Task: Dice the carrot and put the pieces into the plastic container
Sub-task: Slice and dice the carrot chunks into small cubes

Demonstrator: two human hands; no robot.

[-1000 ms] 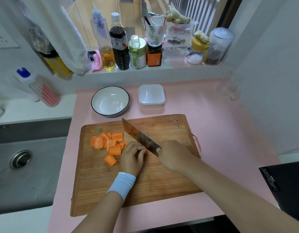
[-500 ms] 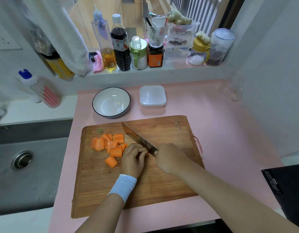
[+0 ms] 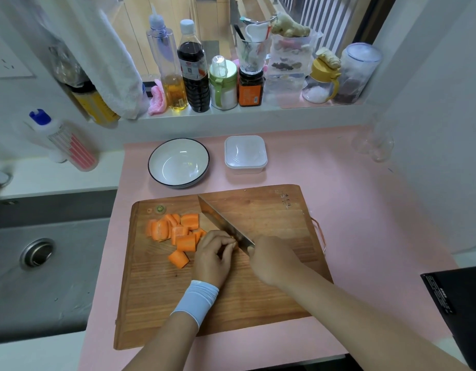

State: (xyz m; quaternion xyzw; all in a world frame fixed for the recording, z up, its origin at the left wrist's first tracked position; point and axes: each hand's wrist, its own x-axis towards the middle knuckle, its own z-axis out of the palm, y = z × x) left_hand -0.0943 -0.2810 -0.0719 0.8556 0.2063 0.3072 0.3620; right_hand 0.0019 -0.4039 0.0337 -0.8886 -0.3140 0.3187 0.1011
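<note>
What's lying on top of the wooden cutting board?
Carrot chunks in a pile, and the knife gripped by the right hand. The left hand covers whatever it steadies beside the blade.

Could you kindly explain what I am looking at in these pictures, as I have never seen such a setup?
There is no machine here: a person wears one wide camera on the head, so every picture looks down at their own two hands. On the pink counter lies a wooden cutting board with a pile of carrot chunks. The right hand grips a knife, its blade angled across the board. The left hand, wearing a pale wristband, curls its fingers over a carrot piece beside the blade; most of it is hidden. Behind the board stand an empty white bowl and the empty plastic container.
</note>
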